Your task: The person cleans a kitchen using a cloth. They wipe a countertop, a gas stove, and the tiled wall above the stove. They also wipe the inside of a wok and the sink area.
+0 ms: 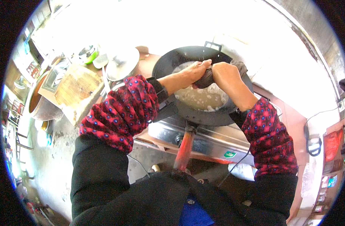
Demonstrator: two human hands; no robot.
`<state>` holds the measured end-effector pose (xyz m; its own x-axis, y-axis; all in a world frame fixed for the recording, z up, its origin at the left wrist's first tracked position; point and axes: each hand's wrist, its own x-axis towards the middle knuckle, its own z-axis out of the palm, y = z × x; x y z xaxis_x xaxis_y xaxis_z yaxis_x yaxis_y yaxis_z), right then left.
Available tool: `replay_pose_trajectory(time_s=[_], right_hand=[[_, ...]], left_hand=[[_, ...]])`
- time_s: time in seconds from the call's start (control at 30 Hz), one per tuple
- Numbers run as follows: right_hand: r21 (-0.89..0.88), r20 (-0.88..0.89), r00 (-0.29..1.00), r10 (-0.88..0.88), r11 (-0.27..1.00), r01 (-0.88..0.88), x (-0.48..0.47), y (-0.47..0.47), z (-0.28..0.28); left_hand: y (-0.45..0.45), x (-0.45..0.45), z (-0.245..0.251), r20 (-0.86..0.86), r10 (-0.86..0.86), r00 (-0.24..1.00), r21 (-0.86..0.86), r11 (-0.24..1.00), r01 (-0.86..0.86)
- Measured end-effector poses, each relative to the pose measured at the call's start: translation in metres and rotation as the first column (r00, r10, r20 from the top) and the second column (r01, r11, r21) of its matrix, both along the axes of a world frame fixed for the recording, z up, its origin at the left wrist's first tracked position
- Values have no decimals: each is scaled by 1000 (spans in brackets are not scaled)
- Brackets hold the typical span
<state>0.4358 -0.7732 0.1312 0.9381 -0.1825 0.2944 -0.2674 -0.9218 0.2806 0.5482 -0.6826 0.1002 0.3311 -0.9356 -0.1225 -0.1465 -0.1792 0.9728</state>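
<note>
Over a dark wok (pixel 166 63) that holds cloudy, foamy liquid (pixel 202 99), both my hands grip a bunched dark grey cloth (pixel 205 79). My left hand (pixel 196 73) is closed around its left part, with the thumb on top. Beside it, my right hand (pixel 227 75) is shut on the cloth too, and a loose end (pixel 239 67) sticks out past the knuckles. The wok sits on a steel gas stove (pixel 212 144), its red handle (pixel 184 148) pointing towards my body. The palms and most fingertips are hidden.
Left of the wok are a metal lid or basin (pixel 123 63), a spatula (pixel 101 61), a green bowl (pixel 91 58) and a wooden board (pixel 76 87) beside a large round vessel (pixel 45 107). At right, a dark cable (pixel 307 135) hangs near a red plastic bag (pixel 333 144).
</note>
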Motion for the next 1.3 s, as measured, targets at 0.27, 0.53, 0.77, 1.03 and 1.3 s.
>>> replay_pose_trajectory(time_s=[0.27,0.53,0.77,1.03,1.3], right_hand=[[91,157,982,-105,992,92,-11,-14,33],[206,261,954,-148,974,95,-29,-25,37],[318,351,933,-81,947,-37,-62,41,86],[547,289,940,180,775,-317,-33,251,132],[469,192,694,694,556,-686,113,446,71]], left_hand=[[16,43,-5,44,-24,999,-32,999,26],[28,39,-24,98,-70,993,-141,986,84],[98,28,19,-519,-280,807,-350,931,98],[331,41,30,-235,-202,951,-302,945,126],[562,78,-25,-571,-56,819,-411,883,-226]])
